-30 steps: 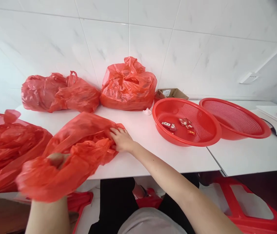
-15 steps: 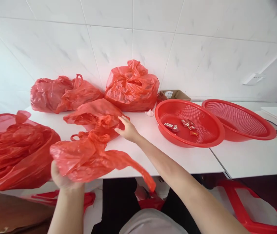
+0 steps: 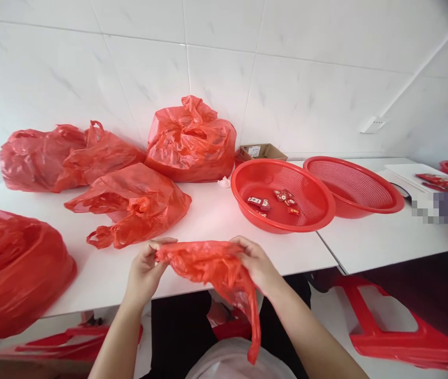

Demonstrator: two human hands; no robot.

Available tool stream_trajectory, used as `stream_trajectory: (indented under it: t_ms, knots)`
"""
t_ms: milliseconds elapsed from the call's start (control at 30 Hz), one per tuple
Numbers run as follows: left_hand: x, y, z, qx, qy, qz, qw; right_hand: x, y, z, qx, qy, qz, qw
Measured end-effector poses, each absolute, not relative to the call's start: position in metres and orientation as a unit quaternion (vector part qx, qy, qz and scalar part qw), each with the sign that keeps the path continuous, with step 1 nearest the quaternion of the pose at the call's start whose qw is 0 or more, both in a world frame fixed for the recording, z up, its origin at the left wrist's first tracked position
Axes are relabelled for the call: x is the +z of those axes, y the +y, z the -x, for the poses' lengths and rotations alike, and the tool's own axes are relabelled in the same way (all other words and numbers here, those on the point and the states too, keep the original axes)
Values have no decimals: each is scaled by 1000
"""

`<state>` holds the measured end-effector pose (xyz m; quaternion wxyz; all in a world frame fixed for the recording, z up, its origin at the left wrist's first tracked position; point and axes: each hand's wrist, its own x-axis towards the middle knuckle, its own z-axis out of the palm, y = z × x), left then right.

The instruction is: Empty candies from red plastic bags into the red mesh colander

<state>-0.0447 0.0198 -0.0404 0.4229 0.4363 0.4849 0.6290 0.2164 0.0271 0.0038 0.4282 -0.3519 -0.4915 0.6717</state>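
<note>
A crumpled red plastic bag [image 3: 212,263] is stretched between both hands just above the table's front edge. My left hand [image 3: 147,268] pinches its left end, and my right hand [image 3: 253,260] grips the right end. One long strip of the bag dangles below my right hand over my lap. Behind the hands lies another red plastic bag [image 3: 141,195], partly crumpled with a handle loop toward me. To the right stands a red plastic basket [image 3: 283,226] holding several small wrapped packets [image 3: 286,197].
Against the tiled wall sit a large full red bag [image 3: 192,142] and a long red bundle [image 3: 46,158]. A bulging red bag [image 3: 19,273] fills the left edge. A second red basket [image 3: 354,184] and a small cardboard box [image 3: 265,151] are on the right. Red stools stand below.
My right hand has left the bag on the table and now holds the other end of the bag in my left hand. Both hands have come together in front; the view has turned right.
</note>
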Motion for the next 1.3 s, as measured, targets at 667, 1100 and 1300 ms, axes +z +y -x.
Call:
stream_trajectory:
  t_ms: [667,1100,1300]
  knots:
    - [-29,20,-14,421,627,-654,46,11,0,-251,426,-718,418,360]
    - [-13,12,13,343,670,-597,278,5,17,-322,245,-763,568,187]
    - [-2,9,3,363,639,-537,414,57,21,-327,191,-787,482,334]
